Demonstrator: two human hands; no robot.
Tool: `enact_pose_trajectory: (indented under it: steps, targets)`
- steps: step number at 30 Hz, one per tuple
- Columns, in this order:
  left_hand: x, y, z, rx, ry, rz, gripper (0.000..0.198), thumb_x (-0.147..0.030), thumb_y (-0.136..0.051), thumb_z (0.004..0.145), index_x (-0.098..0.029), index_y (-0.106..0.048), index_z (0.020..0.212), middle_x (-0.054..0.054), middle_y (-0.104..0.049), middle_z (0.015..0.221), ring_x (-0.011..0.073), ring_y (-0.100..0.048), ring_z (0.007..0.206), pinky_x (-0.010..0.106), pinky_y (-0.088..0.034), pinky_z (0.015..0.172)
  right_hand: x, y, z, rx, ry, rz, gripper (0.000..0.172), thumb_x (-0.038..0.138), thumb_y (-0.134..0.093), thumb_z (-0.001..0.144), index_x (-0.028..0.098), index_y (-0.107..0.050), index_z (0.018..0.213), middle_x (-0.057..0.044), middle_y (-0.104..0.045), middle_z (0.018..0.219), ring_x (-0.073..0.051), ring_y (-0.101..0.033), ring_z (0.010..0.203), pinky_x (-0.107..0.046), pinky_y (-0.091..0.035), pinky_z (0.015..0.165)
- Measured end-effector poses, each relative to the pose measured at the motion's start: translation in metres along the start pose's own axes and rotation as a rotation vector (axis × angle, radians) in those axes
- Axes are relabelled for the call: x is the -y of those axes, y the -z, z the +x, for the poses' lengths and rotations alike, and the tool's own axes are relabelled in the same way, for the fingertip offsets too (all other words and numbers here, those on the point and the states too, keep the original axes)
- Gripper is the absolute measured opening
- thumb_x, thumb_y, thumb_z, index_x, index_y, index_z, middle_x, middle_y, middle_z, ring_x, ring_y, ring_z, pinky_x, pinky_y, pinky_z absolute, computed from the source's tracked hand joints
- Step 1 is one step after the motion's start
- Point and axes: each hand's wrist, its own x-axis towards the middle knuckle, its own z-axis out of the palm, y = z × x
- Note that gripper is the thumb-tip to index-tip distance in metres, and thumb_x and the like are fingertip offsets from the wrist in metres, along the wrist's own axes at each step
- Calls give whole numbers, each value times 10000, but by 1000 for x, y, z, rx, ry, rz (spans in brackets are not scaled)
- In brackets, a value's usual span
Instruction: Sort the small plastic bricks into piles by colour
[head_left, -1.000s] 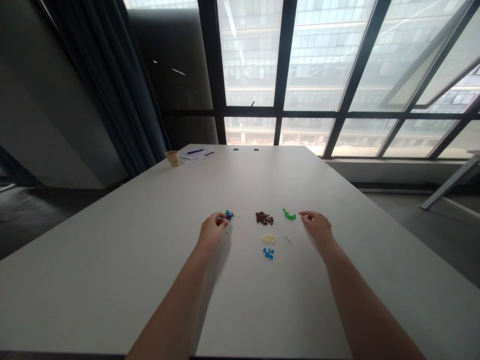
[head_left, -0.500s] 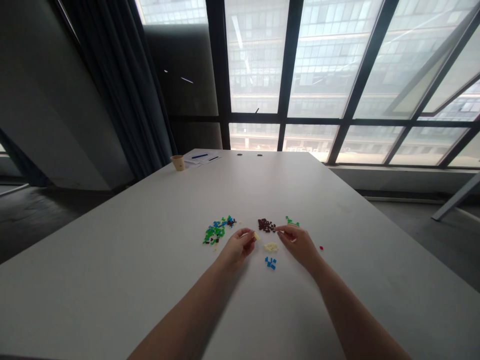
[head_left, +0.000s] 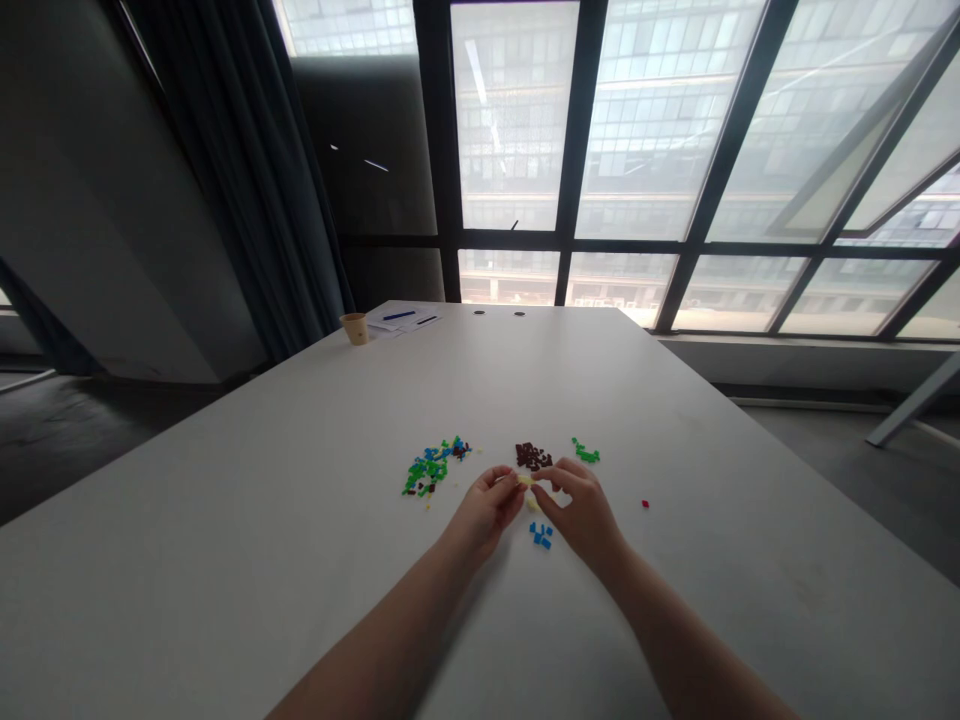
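My left hand [head_left: 491, 508] pinches a pale yellow building brick [head_left: 526, 480] between thumb and fingertips, just above the table. From the other side, the thumb and forefinger of my right hand [head_left: 583, 505] close on the same brick's right end. Whether a second small brick is between the fingers is too small to tell. Right behind the fingertips lies a pile of dark brown bricks [head_left: 532, 456]. Below them, a heap of pale yellow bricks [head_left: 533, 504] is partly hidden by my hands. Several blue bricks [head_left: 541, 536] lie nearer to me.
A mixed pile of green, blue and brown bricks [head_left: 426, 472] spreads to the left. Green bricks [head_left: 586, 452] and a lone red brick [head_left: 645, 504] lie to the right. Far back on the white table [head_left: 555, 370] stand a paper cup [head_left: 355, 330] and papers [head_left: 401, 318] with pens.
My right hand has moved left and toward me, from beside the brown pile to the yellow brick. My left hand has shifted slightly right, so the fingertips of both hands now meet.
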Motion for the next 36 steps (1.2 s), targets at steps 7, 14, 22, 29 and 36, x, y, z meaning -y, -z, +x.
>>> enact_pose_trajectory:
  steps: [7, 14, 22, 29, 36]
  targets:
    - [2, 3, 1, 274, 322, 6, 332, -437, -494, 805, -126, -606, 841, 66, -623, 855, 123, -580, 773, 224, -439, 643, 0, 2, 1, -1, 53, 3, 136, 199, -525, 760, 218, -660, 767, -9, -581, 665, -140, -530, 671, -282, -400, 675]
    - [3, 9, 5, 314, 382, -84, 393, -482, -466, 801, -122, -618, 843, 48, -638, 852, 114, -587, 766, 232, -427, 660, 1, 8, 1, -8, 40, 3, 230, 161, -525, 703, 221, -643, 892, -7, -557, 681, -151, -520, 686, -290, -406, 688]
    - [-1, 9, 5, 311, 411, -97, 382, -471, -458, 814, -129, -616, 879, 49, -642, 908, 114, -599, 774, 240, -429, 674, -2, 11, 2, 11, 47, 5, 193, 184, -555, 704, 228, -643, 870, -1, -547, 678, -156, -517, 704, -308, -392, 730]
    - [5, 8, 7, 321, 273, 81, 355, -463, -498, 794, -138, -607, 886, 64, -620, 909, 114, -580, 772, 232, -427, 695, -7, 5, 3, 46, 51, -59, 108, 240, -549, 766, 226, -656, 780, -1, -568, 672, -142, -528, 702, -290, -368, 734]
    - [-33, 33, 13, -198, -636, 1383, 238, -261, -425, 827, -166, -590, 970, 88, -572, 1026, 205, -495, 1002, 346, -368, 891, -37, 17, 6, 86, -235, -199, 153, 273, -535, 750, 233, -680, 783, -11, -580, 691, -138, -522, 642, -259, -357, 640]
